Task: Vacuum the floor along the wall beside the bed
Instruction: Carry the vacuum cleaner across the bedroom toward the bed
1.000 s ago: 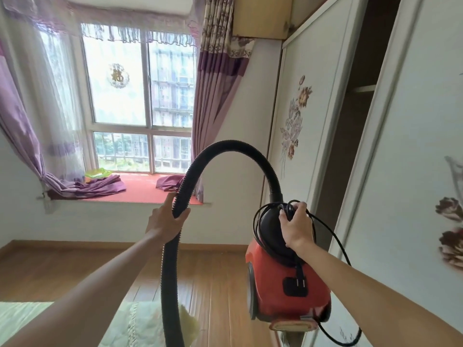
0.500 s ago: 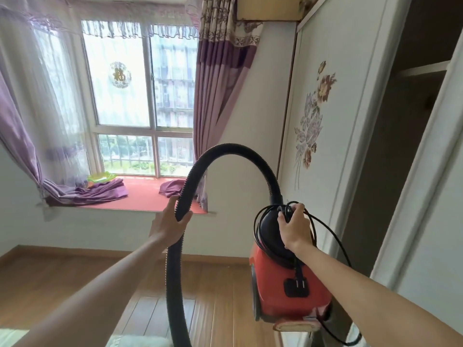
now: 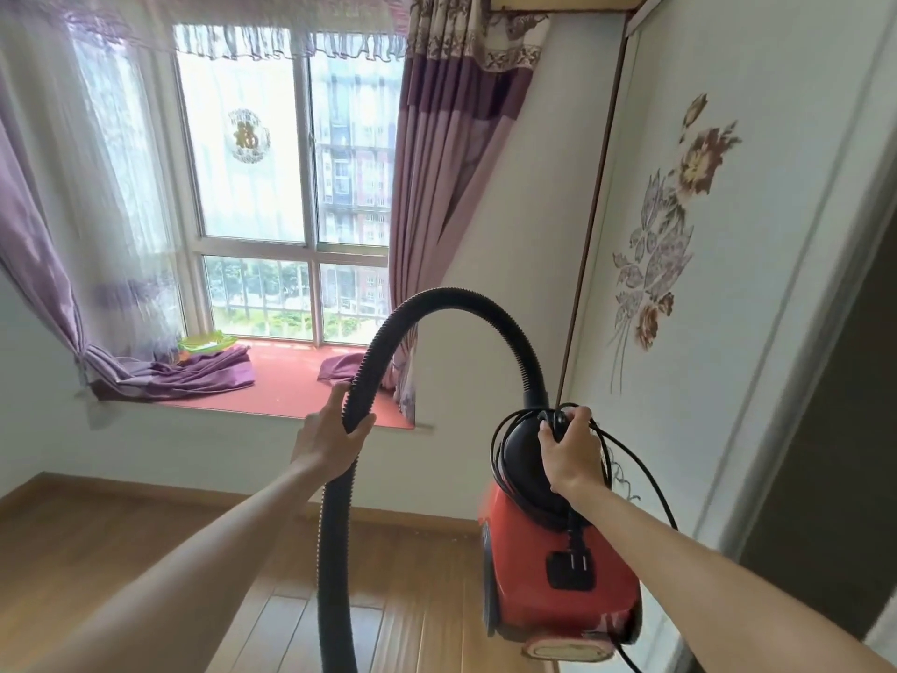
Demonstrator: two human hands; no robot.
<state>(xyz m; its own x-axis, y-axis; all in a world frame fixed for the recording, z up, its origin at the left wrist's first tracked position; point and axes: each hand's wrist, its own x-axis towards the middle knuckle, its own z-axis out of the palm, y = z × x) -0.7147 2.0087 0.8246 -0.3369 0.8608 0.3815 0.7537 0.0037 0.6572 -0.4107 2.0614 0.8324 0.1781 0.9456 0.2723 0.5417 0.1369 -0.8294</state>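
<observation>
Left hand [image 3: 330,442]: curled round hose [image 3: 456,303]. Right hand [image 3: 570,451], at its 3 o'clock: gripped vacuum [image 3: 558,575] top and coiled cord [image 3: 645,478]; unit hung clear of floor [image 3: 145,551]. Bed not seen. Step, judged: carrying in. Next called for: setting down, uncoiling cord, plugging in.

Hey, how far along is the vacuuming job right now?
Done: only fetching; the red vacuum is carried clear of the floor. In hand: the right hand grips its handle with the coiled cord, the left hand holds the hose. Left: the plug dangles unplugged, so plugging in and all the vacuuming remain.
</observation>
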